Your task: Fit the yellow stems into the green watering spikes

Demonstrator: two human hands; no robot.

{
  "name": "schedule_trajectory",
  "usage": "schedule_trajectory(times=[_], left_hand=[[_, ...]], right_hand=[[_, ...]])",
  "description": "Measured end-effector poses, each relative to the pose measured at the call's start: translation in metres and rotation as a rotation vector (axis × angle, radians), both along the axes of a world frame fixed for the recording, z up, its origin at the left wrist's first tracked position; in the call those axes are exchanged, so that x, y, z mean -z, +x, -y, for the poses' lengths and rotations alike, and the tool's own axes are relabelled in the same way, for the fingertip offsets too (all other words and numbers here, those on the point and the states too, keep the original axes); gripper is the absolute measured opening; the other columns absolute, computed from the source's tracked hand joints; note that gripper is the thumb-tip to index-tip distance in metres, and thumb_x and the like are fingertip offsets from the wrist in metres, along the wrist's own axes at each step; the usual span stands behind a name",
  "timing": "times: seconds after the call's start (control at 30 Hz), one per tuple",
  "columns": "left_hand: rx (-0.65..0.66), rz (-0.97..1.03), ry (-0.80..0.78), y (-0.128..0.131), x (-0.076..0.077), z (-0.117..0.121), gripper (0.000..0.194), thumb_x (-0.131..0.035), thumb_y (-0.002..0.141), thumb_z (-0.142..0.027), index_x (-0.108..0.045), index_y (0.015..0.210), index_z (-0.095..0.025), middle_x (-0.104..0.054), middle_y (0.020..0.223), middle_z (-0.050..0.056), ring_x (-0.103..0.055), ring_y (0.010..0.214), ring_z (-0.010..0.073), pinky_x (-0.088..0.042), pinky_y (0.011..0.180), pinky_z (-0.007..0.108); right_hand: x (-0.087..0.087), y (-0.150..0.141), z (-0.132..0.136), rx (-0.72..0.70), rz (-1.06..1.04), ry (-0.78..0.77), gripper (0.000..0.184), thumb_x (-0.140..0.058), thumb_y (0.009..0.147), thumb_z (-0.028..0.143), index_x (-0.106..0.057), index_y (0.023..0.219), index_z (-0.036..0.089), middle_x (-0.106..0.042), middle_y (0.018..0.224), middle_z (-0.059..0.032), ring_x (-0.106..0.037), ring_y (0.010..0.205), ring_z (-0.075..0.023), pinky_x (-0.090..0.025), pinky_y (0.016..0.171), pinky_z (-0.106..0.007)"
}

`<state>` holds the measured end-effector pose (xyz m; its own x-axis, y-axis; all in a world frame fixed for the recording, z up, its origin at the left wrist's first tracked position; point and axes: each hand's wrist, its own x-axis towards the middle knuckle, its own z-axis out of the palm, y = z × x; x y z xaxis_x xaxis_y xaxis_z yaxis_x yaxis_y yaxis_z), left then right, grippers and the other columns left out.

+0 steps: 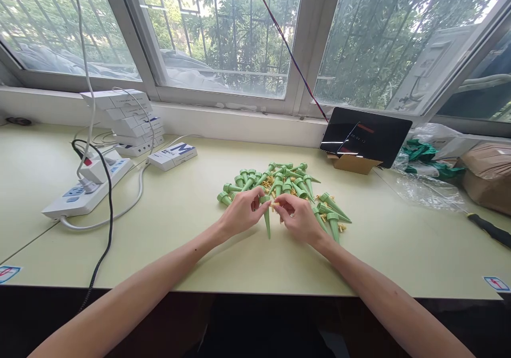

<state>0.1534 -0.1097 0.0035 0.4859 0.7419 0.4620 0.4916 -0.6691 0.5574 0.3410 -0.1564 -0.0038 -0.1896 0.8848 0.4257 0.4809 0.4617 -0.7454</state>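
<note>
Pwr strip (81,202) is L of spikes (278,186), tablet (369,135) behind R.

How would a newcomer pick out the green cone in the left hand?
On the pale table below the windows, find the heap of green cones. At its near side, the left hand pinches the held cone by its wide end, with the narrow tip pointing toward the near table edge. Of all the cones, it alone is in a hand; its neighbours lie loose.

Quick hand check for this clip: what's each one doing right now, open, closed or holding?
Left hand: closed, holding a green spike point down.
Right hand: closed, fingertips pinching a small yellow piece.
</note>
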Motion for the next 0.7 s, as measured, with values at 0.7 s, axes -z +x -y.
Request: schedule_trajectory(times=[0.7], left_hand=[[0.026, -0.004, -0.001, 0.0003, 0.0018, 0.0002, 0.017, -0.057, 0.089, -0.033, -0.049, 0.081, -0.019, -0.044, 0.054, -0.007, -0.037, 0.047, 0.0092, -0.033, 0.05, 0.023]], right_hand=[[-0.001, 0.0006, -0.001, 0.044, 0.062, -0.051, 0.044, -0.043, 0.098, 0.044, -0.049, 0.063, 0.019, -0.05, 0.05, 0.0027, -0.045, 0.047, -0.0112, -0.036, 0.052, -0.025]])
